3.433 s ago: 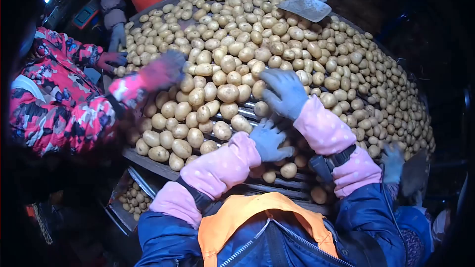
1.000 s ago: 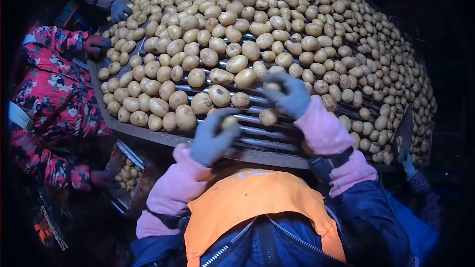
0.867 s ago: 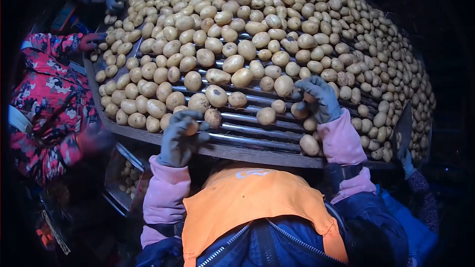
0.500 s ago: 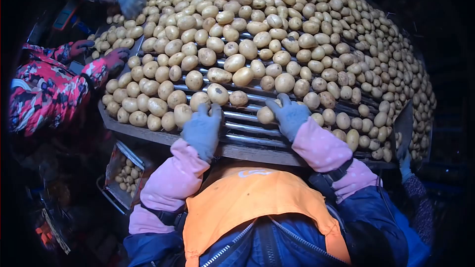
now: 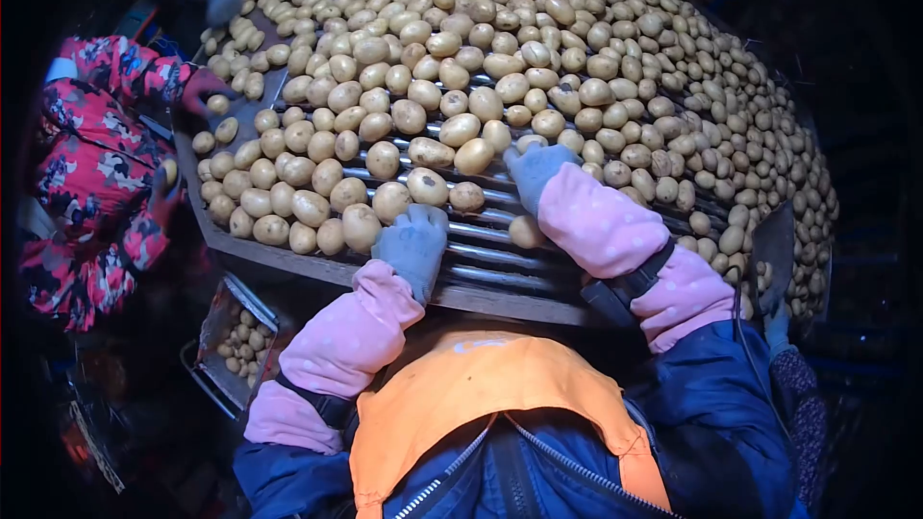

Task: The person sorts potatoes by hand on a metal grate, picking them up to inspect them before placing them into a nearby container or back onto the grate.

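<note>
My left hand point(image 5: 411, 252), in a grey-blue glove, is at the near edge of a roller table point(image 5: 500, 258). Its bent fingers are slightly apart, beside a potato point(image 5: 361, 228) and just below another potato point(image 5: 427, 187); nothing shows in them. Farther in, my right hand point(image 5: 540, 175), gloved alike, curls its fingers among the potatoes, against one potato point(image 5: 531, 143). The glove hides most of what is under it. A single potato point(image 5: 526, 232) rests on the bars below that wrist.
A mass of potatoes point(image 5: 663, 67) covers the far side. At left, a co-worker point(image 5: 96, 183) in a patterned jacket reaches in; another's gloved hand point(image 5: 224, 2) is beyond. A metal plate point(image 5: 772, 240) stands at right, near another person's glove point(image 5: 777, 329). A crate point(image 5: 213, 351) holds potatoes below left.
My right hand has left the near potato and moved farther in, up and left. My left hand has shifted slightly right. The co-worker at left has drawn one hand back with a potato.
</note>
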A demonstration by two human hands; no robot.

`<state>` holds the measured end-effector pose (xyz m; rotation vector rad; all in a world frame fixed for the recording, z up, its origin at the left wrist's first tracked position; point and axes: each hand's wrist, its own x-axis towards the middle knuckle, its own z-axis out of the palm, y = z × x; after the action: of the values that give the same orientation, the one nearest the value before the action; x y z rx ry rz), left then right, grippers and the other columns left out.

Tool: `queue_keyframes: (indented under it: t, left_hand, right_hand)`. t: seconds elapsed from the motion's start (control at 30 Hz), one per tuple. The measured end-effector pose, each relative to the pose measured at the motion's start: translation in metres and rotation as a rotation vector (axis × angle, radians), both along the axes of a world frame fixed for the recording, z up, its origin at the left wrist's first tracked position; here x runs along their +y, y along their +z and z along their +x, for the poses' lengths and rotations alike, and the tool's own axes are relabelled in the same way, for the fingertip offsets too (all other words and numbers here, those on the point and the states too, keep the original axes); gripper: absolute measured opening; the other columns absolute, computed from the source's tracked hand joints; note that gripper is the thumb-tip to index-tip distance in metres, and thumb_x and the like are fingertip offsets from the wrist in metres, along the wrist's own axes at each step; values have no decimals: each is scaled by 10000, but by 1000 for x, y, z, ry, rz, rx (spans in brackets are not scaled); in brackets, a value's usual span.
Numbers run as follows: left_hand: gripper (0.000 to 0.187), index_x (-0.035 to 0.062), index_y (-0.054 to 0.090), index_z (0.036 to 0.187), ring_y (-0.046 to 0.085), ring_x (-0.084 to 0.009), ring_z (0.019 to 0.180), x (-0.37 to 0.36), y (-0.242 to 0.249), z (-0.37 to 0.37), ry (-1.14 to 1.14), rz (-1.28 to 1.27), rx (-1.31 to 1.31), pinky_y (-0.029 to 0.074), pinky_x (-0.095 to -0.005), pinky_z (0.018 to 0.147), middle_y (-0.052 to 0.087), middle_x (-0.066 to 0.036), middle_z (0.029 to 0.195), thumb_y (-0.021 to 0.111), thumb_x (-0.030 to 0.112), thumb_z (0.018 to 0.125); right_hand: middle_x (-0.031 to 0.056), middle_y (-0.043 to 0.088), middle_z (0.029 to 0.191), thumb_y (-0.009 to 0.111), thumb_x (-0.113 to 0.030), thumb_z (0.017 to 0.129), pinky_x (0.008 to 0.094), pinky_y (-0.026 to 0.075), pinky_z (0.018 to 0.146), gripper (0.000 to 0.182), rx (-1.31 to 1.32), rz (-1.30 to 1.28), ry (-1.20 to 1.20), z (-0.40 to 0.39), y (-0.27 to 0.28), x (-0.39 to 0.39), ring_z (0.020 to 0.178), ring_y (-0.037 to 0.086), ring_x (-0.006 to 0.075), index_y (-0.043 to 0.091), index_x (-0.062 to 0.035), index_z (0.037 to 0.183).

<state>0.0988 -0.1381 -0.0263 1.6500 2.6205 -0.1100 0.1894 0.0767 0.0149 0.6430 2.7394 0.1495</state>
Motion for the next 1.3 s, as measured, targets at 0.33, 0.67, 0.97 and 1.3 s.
queue_keyframes:
  t: [0.33, 0.67, 0.97, 1.3]
  left_hand:
    - [434, 140, 598, 1225, 694, -316, 865, -4, 7, -20, -61, 83, -283, 576, -432, 715, 634, -128, 993, 726, 168, 811]
    - [590, 78, 476, 1464, 640, -174, 825, -62, 27, -43, 311, 859, -2147, 518, -265, 615, 641, -115, 1266, 665, 334, 968]
    - [641, 33, 460, 1442, 699, -358, 925, -131, -11, -33, 166, 1179, -2740, 594, -347, 623, 628, -208, 1305, 583, 478, 998]
    - [481, 89, 554, 1364, 717, -277, 885, -321, -26, -47, 908, 2088, -1898, 597, -331, 608, 678, -128, 1203, 594, 410, 1008]
  right_hand:
    - [104, 738, 1024, 672, -197, 837, 451, 571, 792, 297, -245, -102, 105, -26, 15, 29, 937, 719, 348, 691, -132, 1126]
    - [166, 574, 1349, 775, -253, 744, 463, 509, 985, 565, -10, -550, 210, -13, 20, -43, 1151, 630, 391, 639, -242, 1292]
    - [179, 600, 1288, 822, -239, 710, 433, 513, 1005, 573, 43, -602, 291, -26, -12, -29, 1140, 640, 350, 679, -227, 1265]
    - [96, 665, 1149, 855, 8, 716, 298, 532, 861, 659, -191, -1992, -108, -130, 47, -165, 1000, 644, 167, 602, -4, 1324]
